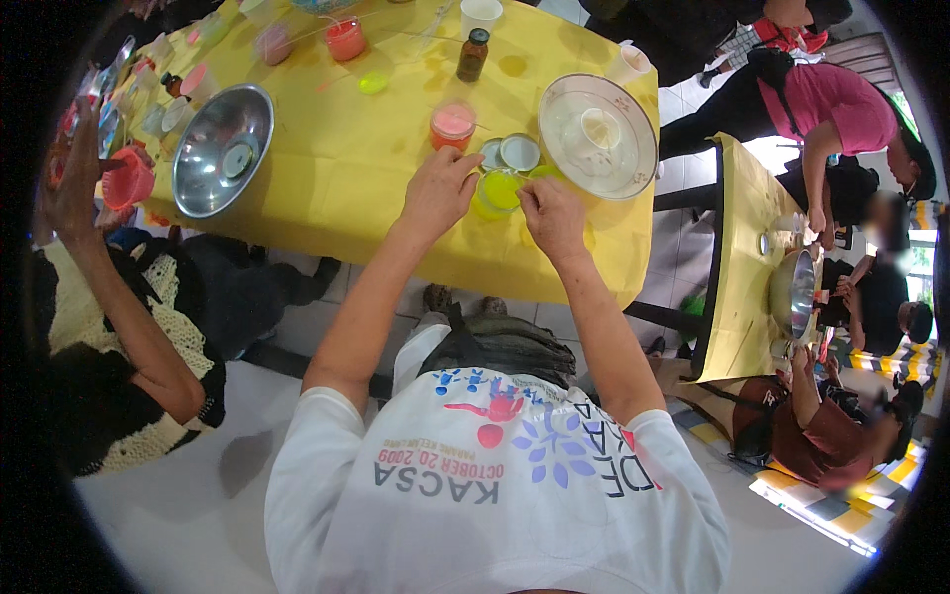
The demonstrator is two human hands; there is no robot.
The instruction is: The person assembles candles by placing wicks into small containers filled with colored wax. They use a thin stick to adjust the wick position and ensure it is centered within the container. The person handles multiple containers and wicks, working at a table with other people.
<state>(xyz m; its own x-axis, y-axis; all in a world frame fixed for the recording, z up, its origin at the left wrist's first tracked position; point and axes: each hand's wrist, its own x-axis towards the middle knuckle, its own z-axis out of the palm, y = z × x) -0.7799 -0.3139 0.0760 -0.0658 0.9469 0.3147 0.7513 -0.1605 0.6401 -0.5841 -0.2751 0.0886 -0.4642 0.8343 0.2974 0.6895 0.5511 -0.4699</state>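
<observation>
Between my hands stands a small clear cup with bright yellow-green contents on the yellow-covered table. My left hand is at its left, fingers pinched together beside a silver lid; what they hold, if anything, is hidden. At the cup's right rim, my right hand is closed too, and I cannot make out what is in it. Some yellow-green shows just behind its fingers. Another round lid lies beyond the cup. A tub with pink-red contents stands just beyond my left fingertips.
A large white plate holding a white cup sits at the right. Farther back is a brown bottle. At the left lies a steel bowl, near another person's hand with a pink-red basket-like container. People work at another table.
</observation>
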